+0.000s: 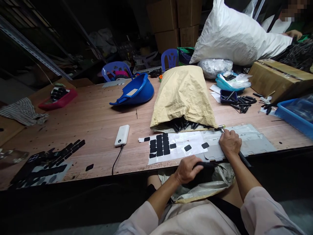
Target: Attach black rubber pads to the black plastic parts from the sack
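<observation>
My left hand [187,169] is closed round a long black part [206,164] at the table's front edge, over a plastic bag [207,186] in my lap. My right hand [229,142] rests on the grey sheet [254,143] and is closed on a thin tool [222,129] with a metal tip; its dark handle sticks out behind the wrist. To the left lies a white backing sheet [182,143] with several black pads [160,144] stuck on it. A tan paper sack [183,94] lies behind, black parts spilling from its mouth.
A white power bank [122,134] with a cable lies left of the sheet. A blue scoop [135,91], a red tray [58,99], black pad strips [49,160], a cardboard box [276,76], a blue bin [295,114] and a big white sack [234,36] surround the work area. Another person's hand [293,33] shows at far right.
</observation>
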Motion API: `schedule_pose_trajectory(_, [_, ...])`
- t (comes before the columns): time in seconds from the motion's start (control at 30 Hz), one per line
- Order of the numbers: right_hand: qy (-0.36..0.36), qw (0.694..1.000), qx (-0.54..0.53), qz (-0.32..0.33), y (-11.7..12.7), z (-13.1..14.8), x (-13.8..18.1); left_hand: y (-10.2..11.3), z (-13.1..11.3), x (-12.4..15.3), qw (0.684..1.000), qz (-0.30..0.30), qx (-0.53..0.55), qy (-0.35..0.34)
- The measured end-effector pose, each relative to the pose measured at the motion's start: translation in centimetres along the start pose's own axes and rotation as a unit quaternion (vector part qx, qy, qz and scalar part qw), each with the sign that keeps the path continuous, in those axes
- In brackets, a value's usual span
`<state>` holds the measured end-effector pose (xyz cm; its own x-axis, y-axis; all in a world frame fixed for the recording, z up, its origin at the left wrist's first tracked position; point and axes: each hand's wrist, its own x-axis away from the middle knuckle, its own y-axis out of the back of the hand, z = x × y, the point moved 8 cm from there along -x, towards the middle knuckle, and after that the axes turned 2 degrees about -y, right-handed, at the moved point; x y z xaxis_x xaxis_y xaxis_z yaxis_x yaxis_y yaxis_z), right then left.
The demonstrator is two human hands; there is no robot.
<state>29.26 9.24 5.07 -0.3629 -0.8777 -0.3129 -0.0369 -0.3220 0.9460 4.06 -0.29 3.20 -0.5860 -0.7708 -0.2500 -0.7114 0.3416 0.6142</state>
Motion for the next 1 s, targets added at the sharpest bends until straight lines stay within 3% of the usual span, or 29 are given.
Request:
schedule_pose_trajectory(0.07, [0.003, 1.0, -0.003, -0.004, 0.0, 0.0, 0.0, -2.3, -0.2, 2.2, 0.997, 0.07, 0.009, 0.012])
schedule_pose_trajectory(0.17, [0.005, 1.0, -0.008, -0.006, -0.1, 0.0, 0.0, -4.5, 2.7, 4.5, 0.978, 0.132, -0.03, 0.16])
schedule_pose_trajectory(0.27, [0.003, 1.0, -0.008, -0.003, 0.0, 0.0, 0.0, -5.7, 6.3, 6.6, 0.919, 0.198, -0.089, 0.329])
schedule_pose_trajectory(0.37, [0.005, 1.0, -0.01, -0.004, 0.0, 0.0, -0.1, -6.4, 8.2, 8.0, 0.875, 0.242, -0.119, 0.402])
schedule_pose_trajectory(0.6, [0.001, 1.0, -0.002, 0.002, -0.1, 0.0, -0.1, -7.2, 8.9, 8.8, 0.878, 0.22, -0.141, 0.4])
schedule_pose_trajectory(0.73, [0.006, 1.0, -0.005, -0.006, 0.1, 0.1, -0.1, -7.5, 8.7, 9.0, 0.878, 0.244, -0.147, 0.384])
schedule_pose_trajectory(0.9, [0.003, 1.0, -0.004, -0.007, -0.1, 0.0, -0.1, -8.5, 7.8, 8.9, 0.894, 0.304, -0.109, 0.311])
schedule_pose_trajectory(1.0, [0.005, 1.0, -0.004, -0.009, -0.1, 0.0, -0.1, -8.2, 6.5, 8.2, 0.912, 0.302, -0.087, 0.262])
